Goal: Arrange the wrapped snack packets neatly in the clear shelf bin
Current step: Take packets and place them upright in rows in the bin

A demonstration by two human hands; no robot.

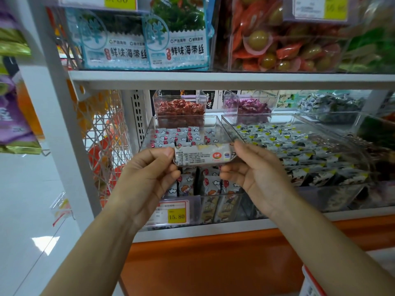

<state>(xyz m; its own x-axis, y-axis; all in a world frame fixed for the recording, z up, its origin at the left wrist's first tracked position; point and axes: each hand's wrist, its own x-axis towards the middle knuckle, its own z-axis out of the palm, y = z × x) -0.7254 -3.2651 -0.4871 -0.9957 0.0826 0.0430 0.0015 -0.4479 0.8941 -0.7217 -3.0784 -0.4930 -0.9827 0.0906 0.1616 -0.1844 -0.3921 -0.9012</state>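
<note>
A clear shelf bin [213, 119] sits on the lower shelf, filled with rows of small white wrapped snack packets [181, 135] printed with red balloons and clouds. Above the bin's middle I hold a group of these packets [202, 155] pressed together sideways, printed backs toward me. My left hand [149, 174] grips the left end with thumb and curled fingers. My right hand [254, 169] pinches the right end. More packets [210, 185] stand upright below, at the bin's front.
A second clear bin [320, 120] of dark and yellow packets lies to the right. Smaller tubs of red [179, 108] and purple [250, 107] sweets stand behind. A yellow price tag [176, 214] hangs on the front. The upper shelf edge [213, 79] is close overhead.
</note>
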